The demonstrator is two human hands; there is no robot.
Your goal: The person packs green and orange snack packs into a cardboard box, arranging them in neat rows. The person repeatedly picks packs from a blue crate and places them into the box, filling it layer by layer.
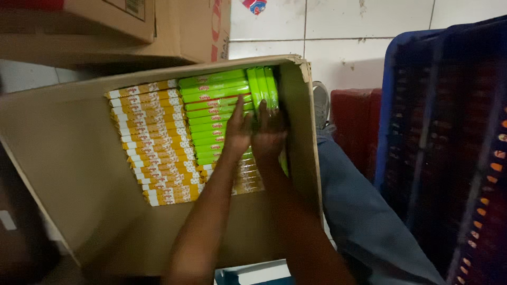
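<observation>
A large cardboard box (63,153) lies tilted open toward me. Inside, a stack of yellow flat packets (153,142) fills the left and a stack of green flat packets (208,100) fills the right. A few green packets (262,87) stand on edge against the box's right wall. My left hand (237,132) lies flat on the green stack, fingers pointing up. My right hand (269,134) presses beside it, against the lower end of the upright green packets. Whether either hand grips a packet is hidden by the fingers.
More cardboard boxes (174,26) sit above. A white tiled floor (338,37) lies beyond. My leg in grey trousers (359,211) and a shoe (320,103) are right of the box. A blue crate (449,148) and a red crate (354,121) stand at right.
</observation>
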